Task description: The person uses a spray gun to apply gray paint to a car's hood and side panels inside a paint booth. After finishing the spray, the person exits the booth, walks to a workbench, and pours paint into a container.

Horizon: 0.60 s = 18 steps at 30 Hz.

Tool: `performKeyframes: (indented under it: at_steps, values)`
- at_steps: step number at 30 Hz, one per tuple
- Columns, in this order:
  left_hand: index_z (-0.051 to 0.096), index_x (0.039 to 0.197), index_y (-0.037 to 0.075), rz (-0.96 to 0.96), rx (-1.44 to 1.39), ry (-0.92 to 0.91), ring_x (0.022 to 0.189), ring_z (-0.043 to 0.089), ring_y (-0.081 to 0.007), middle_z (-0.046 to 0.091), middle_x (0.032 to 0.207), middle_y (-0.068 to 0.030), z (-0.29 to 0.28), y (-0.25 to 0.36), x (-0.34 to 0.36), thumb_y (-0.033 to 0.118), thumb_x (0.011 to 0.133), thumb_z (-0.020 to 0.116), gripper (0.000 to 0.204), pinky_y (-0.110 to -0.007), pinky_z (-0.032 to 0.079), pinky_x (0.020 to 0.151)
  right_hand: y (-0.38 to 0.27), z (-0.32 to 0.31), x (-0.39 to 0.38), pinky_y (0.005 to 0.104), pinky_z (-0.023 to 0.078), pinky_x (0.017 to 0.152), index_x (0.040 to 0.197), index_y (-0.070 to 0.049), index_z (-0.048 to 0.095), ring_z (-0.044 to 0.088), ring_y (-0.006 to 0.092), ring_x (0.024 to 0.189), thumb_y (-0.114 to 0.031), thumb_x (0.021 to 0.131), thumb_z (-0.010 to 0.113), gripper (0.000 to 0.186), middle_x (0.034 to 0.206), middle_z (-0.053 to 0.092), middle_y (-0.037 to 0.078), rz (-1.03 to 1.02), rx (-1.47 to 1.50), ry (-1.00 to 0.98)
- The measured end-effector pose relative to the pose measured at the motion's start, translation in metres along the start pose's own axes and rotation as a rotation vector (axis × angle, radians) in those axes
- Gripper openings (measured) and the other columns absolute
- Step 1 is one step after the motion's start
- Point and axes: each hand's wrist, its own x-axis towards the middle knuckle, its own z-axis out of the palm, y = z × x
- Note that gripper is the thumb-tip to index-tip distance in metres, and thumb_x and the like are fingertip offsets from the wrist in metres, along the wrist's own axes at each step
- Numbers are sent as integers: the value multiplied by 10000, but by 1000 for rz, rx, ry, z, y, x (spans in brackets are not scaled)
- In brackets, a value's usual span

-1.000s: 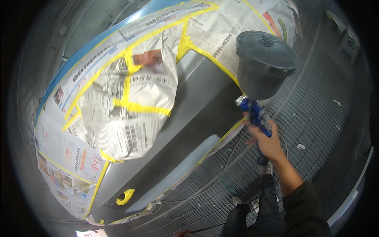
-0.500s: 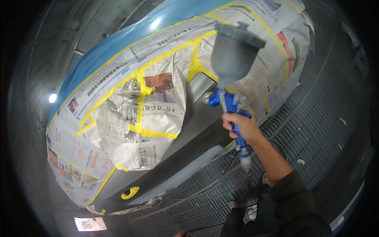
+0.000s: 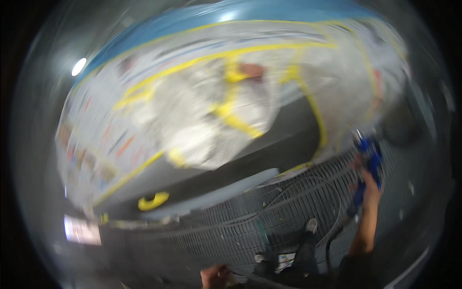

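My right hand point(image 3: 369, 185) is closed round the handle of a blue spray gun point(image 3: 371, 153), off the right end of a masked car body. The gun's grey paint cup point(image 3: 400, 124) is smeared by motion. At the lower edge, my left hand point(image 3: 215, 276) is curled shut, seemingly round the thin air hose point(image 3: 262, 281); blur hides the exact grip. Dark grey bare panel point(image 3: 288, 127) shows between sheets of newspaper point(image 3: 192, 111) and yellow masking tape point(image 3: 192, 61). A lighter grey strip point(image 3: 226, 193) runs along its lower edge. The gun is apart from the panel.
Blue film point(image 3: 269, 10) covers the car's upper part. Beneath lies a slatted floor grating point(image 3: 288, 204) with bits of litter and a looping hose point(image 3: 338, 197). My shoes point(image 3: 312, 225) stand on the grating. A bright lamp point(image 3: 79, 66) and a lit panel point(image 3: 83, 230) glow at the left.
My right hand has swung the spray gun rightward and down, away from the panel. The view has turned, and more of my left hand shows at the lower edge.
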Motion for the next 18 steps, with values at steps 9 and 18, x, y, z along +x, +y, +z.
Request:
performKeyframes:
  at_steps: [9,18]
  values:
    - [707,1000,85,195,-195,339,693,699,-222,730,889,-61,-51,-151,-90,286,823,778,278,-311,548,561,97,172,-272,331,582,448,1249,76,571,676,271,941,-176,904,629,430,1113,665,184,307,17,-563]
    - [717,949,49,-222,-243,707,705,716,-218,736,900,-85,-142,-377,-266,234,798,793,250,-295,557,573,176,427,-494,338,587,462,1253,65,553,671,237,907,-156,948,608,381,1112,666,183,370,-5,-1050]
